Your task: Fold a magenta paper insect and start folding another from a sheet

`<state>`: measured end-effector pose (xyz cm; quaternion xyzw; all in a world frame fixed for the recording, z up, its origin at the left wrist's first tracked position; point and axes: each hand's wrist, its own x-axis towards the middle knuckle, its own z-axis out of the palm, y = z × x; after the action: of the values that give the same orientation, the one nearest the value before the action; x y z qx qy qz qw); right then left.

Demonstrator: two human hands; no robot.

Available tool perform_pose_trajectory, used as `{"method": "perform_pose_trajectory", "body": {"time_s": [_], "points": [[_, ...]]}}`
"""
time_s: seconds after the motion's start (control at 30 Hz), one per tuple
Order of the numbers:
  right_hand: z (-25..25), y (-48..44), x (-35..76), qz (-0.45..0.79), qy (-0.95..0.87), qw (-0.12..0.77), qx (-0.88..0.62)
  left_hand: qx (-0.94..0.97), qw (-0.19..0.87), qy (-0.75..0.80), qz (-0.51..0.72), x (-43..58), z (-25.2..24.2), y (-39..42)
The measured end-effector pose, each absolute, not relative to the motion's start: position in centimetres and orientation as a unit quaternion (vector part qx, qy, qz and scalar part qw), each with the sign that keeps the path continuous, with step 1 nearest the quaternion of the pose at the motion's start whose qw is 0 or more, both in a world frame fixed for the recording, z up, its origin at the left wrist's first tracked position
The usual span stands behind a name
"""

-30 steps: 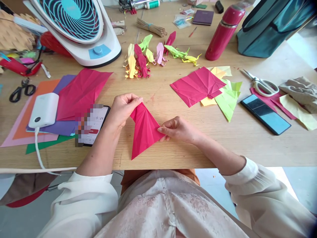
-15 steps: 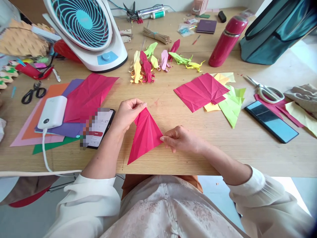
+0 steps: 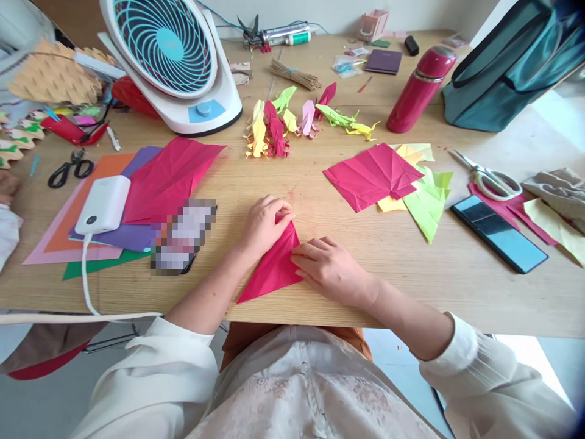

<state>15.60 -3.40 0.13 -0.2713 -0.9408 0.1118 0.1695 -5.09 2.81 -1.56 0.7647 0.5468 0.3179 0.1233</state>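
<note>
A folded magenta sheet of origami paper (image 3: 274,271), triangular and creased, lies on the wooden table (image 3: 256,183) near its front edge. At its upper corner my left hand (image 3: 267,225) is closed, thumb and fingers pinching the paper. My right hand (image 3: 326,265) has its curled fingers pressed onto the right side of the sheet; part of that edge is hidden beneath them. Left of my left wrist lies a blurred-out phone (image 3: 185,235). Beyond my hands stands a cluster of folded paper figures, among them a magenta one (image 3: 276,131) and a yellow-orange one (image 3: 259,131).
Coloured sheets (image 3: 50,244) lie on the left under a white power bank (image 3: 103,204). To the right are creased magenta paper (image 3: 372,177), scissors (image 3: 491,177) and a dark phone (image 3: 498,235). A fan (image 3: 169,55), a red bottle (image 3: 423,88) and a teal bag (image 3: 493,79) stand behind.
My left hand has moved right and the paper's upper corner has come with it. My right hand has shifted from pinching the right corner to pressing on the sheet, which lies flatter.
</note>
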Motion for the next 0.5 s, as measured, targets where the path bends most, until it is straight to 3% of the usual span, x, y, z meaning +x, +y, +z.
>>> {"method": "perform_pose_trajectory", "body": {"time_s": [0.1, 0.33, 0.5], "points": [[-0.2, -3.7, 15.4, 0.083, -0.950, 0.137, -0.267, 0.799, 0.051, 0.524, 0.292, -4.8, -0.7, 0.7], [-0.2, -4.7, 15.6, 0.016, -0.960, 0.130, -0.246, 0.861, 0.093, 0.471, 0.169, -4.5, -2.2, -4.8], [-0.9, -6.6, 15.5, -0.023, -0.956, 0.139, -0.258, 0.866, 0.057, 0.487, 0.100, -4.5, -2.8, -5.2]]}}
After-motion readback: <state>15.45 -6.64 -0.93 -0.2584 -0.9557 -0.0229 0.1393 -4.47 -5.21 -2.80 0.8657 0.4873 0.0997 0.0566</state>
